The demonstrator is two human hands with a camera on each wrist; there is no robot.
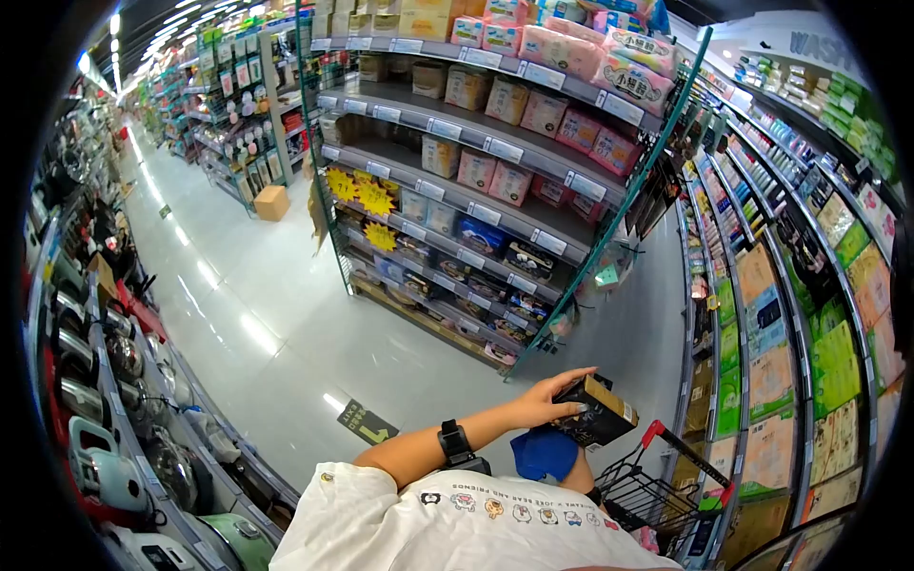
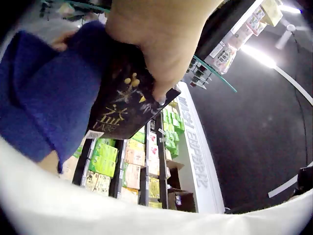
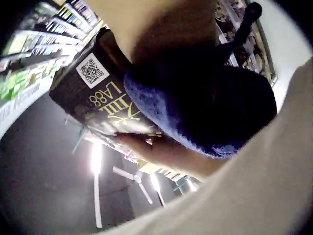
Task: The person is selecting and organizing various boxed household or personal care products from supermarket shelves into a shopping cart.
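A black box-shaped pack with gold lettering (image 1: 595, 411) is held up in front of the body; the right wrist view shows a QR code label on it. My left hand (image 1: 550, 398) grips it, fingers on its far side and thumb across the lettered face, which is plain in the left wrist view. My right hand (image 3: 161, 24) comes to the pack from the other side; its fingers are hidden, so I cannot tell how they lie. A dark blue cloth (image 1: 545, 452) hangs by the right hand, against the pack, covering part of the right forearm (image 1: 577, 476).
A black wire shopping cart (image 1: 657, 476) with red corners stands close at the right. Ahead is a shelf unit (image 1: 457, 124) of packaged goods. Stocked shelves line the right side, with kettles (image 1: 109, 466) and pots along the left. A cardboard box (image 1: 271, 203) sits on the aisle floor.
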